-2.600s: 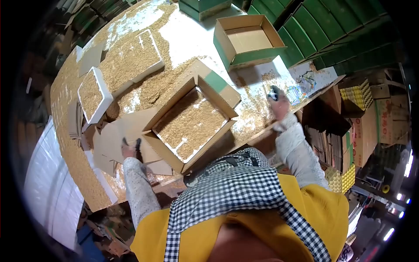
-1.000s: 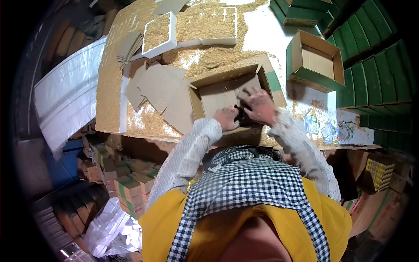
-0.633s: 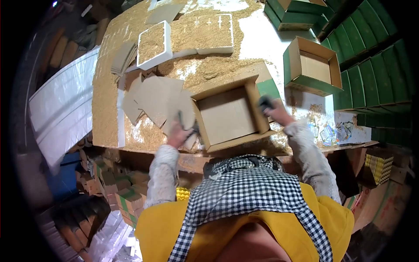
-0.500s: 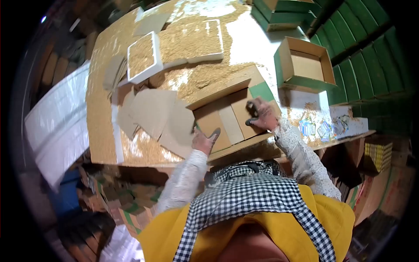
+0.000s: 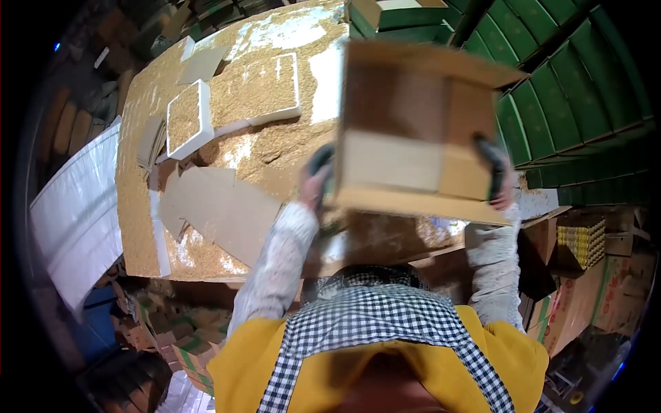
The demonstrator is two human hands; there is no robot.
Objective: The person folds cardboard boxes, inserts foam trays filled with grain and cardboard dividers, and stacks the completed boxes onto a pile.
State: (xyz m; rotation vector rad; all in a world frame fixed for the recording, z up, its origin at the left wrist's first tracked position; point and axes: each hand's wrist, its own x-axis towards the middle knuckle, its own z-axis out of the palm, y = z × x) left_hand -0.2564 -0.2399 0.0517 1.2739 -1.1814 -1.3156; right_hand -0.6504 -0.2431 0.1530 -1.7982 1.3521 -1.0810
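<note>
An open cardboard box (image 5: 392,168) is raised off the table, its open side facing me, blurred by motion. A pale strip runs across the inside of its bottom. My left hand (image 5: 317,177) presses against the left wall with dark-tipped fingers. Over the right wall my right hand (image 5: 501,180) is hooked, the dark fingers inside and the palm outside. Left of the box, flat cardboard sheets (image 5: 213,206) lie on the table near my left forearm.
Loose tan, grain-like material covers much of the table (image 5: 141,227). White-rimmed trays (image 5: 203,113) of it stand farther back. Green boxes (image 5: 564,96) are stacked along the right. A yellow stack (image 5: 582,242) sits below the table's right end, and cartons (image 5: 196,344) lie at lower left.
The box has come up off the table and moved right, toward my face. Both hands went from inside it to its opposite sides. It now hides the second open box on the right.
</note>
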